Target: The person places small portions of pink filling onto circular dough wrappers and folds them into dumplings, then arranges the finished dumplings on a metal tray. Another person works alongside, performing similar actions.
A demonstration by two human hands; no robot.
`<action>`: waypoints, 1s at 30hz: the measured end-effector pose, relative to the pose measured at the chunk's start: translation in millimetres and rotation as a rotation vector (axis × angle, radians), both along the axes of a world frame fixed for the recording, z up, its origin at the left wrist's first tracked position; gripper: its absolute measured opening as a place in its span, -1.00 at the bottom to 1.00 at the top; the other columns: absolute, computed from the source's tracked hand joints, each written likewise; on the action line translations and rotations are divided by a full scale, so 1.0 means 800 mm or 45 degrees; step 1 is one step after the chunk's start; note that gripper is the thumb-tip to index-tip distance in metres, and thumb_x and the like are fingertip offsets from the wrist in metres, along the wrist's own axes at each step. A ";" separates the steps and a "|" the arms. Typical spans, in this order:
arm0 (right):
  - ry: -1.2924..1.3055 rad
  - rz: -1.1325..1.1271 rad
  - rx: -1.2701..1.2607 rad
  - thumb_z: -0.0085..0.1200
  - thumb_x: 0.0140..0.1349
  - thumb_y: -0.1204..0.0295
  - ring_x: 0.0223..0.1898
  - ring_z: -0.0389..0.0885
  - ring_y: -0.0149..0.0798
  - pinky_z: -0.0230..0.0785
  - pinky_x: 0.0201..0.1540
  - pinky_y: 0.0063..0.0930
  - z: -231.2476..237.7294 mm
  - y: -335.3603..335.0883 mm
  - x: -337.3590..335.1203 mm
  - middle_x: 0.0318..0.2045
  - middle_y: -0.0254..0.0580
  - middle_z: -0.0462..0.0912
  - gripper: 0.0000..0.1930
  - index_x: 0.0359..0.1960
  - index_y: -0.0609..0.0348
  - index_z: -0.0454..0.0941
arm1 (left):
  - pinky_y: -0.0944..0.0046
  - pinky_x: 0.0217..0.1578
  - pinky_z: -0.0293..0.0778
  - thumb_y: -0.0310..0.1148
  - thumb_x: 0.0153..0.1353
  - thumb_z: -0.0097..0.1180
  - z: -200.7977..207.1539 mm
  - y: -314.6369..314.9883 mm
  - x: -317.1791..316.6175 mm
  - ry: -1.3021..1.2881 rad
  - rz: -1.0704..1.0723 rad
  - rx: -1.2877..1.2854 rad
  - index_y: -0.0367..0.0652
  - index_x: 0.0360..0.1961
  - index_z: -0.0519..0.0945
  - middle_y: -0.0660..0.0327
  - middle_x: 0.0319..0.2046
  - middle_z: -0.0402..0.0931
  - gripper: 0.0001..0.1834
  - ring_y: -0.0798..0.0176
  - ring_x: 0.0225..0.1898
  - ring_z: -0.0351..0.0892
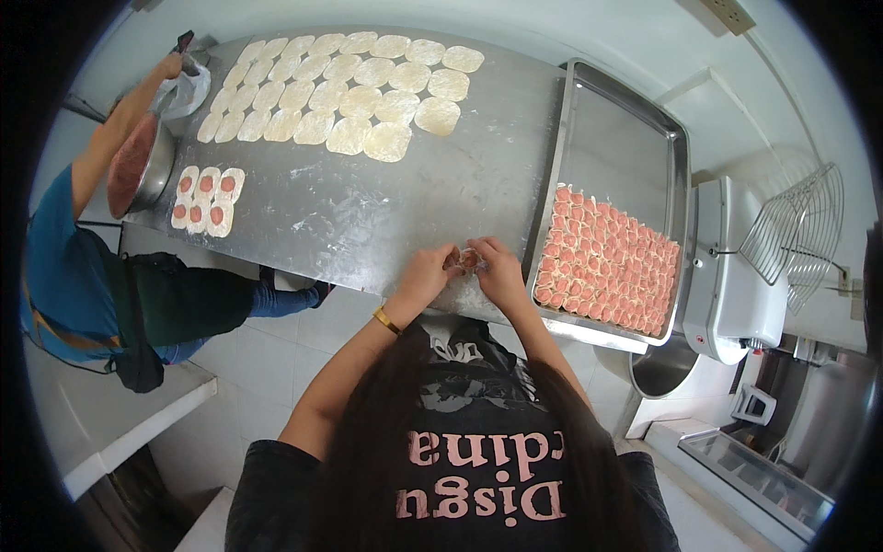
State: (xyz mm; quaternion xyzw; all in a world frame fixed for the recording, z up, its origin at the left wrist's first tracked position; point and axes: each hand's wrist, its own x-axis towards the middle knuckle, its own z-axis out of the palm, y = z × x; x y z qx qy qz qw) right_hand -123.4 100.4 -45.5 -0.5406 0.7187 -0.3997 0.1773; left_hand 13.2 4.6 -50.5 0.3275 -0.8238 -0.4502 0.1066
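Observation:
At the near edge of the steel table, a small meat dumpling (469,261) is held between both hands. My left hand (428,276) pinches its left side, and my right hand (498,272) closes around its right side with curled fingers. Pinkish filling shows at its open top; the fingertips hide much of the wrapper. Just right of my right hand is a metal tray (607,138), its near half packed with rows of similar open-topped dumplings (602,262). Left along the table, several wrappers topped with round dabs of meat (208,201) lie in two rows.
Floury flat dough wrappers (340,97) cover the table's (368,212) far side. At the left, a co-worker in a blue shirt (55,248) stands by a steel bowl of meat filling (147,170), an arm reaching toward a plastic bag (187,92). A white machine (727,276) stands beyond the tray.

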 end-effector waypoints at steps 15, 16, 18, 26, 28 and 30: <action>-0.153 0.011 0.143 0.12 -0.04 0.61 -0.31 0.58 -0.16 0.44 -0.24 -0.33 0.020 -0.011 -0.050 -0.33 -0.13 0.54 -0.71 -0.21 0.13 0.57 | 0.27 -0.39 0.49 -0.51 -0.04 0.24 -0.002 -0.034 0.064 -0.037 0.346 -0.072 -0.22 -0.23 0.55 0.11 -0.47 0.59 -0.72 0.24 -0.44 0.60; -0.156 -0.059 0.103 0.12 -0.05 0.62 -0.32 0.58 -0.23 0.45 -0.24 -0.37 0.027 -0.010 -0.084 -0.34 -0.17 0.54 -0.69 -0.20 0.13 0.57 | 0.30 -0.39 0.50 -0.53 -0.03 0.23 -0.002 -0.036 0.072 0.043 0.392 -0.079 -0.24 -0.24 0.55 0.11 -0.46 0.59 -0.73 0.27 -0.45 0.60; -0.169 -0.228 0.080 0.12 -0.06 0.63 -0.35 0.57 -0.33 0.45 -0.24 -0.41 0.039 -0.012 -0.155 -0.37 -0.22 0.54 -0.66 -0.18 0.12 0.57 | 0.34 -0.40 0.50 -0.56 -0.01 0.21 0.001 -0.030 0.085 0.075 0.509 -0.059 -0.26 -0.24 0.55 0.12 -0.45 0.61 -0.75 0.31 -0.46 0.61; 0.203 -0.141 0.178 0.10 -0.14 0.57 -0.30 0.60 -0.05 0.45 -0.19 -0.36 0.005 -0.065 -0.315 -0.31 -0.04 0.62 -0.62 -0.17 0.15 0.59 | 0.40 -0.40 0.51 -0.63 0.02 0.14 0.005 0.050 0.072 0.007 0.773 0.026 -0.32 -0.23 0.54 0.13 -0.43 0.62 -0.77 0.32 -0.42 0.64; 0.223 -0.031 0.241 0.08 -0.16 0.57 -0.29 0.60 -0.01 0.45 -0.17 -0.34 -0.005 -0.070 -0.318 -0.29 0.00 0.61 -0.61 -0.17 0.17 0.59 | 0.38 -0.40 0.52 -0.64 0.02 0.14 0.006 0.068 0.065 0.005 0.788 0.033 -0.32 -0.22 0.54 0.11 -0.42 0.62 -0.76 0.30 -0.41 0.64; 0.271 0.073 0.313 0.06 -0.17 0.58 -0.28 0.61 -0.01 0.45 -0.15 -0.33 -0.008 -0.069 -0.319 -0.26 0.04 0.61 -0.60 -0.17 0.19 0.59 | 0.37 -0.39 0.52 -0.64 0.02 0.14 0.008 0.081 0.062 -0.045 0.777 0.001 -0.32 -0.21 0.54 0.10 -0.42 0.62 -0.75 0.28 -0.39 0.65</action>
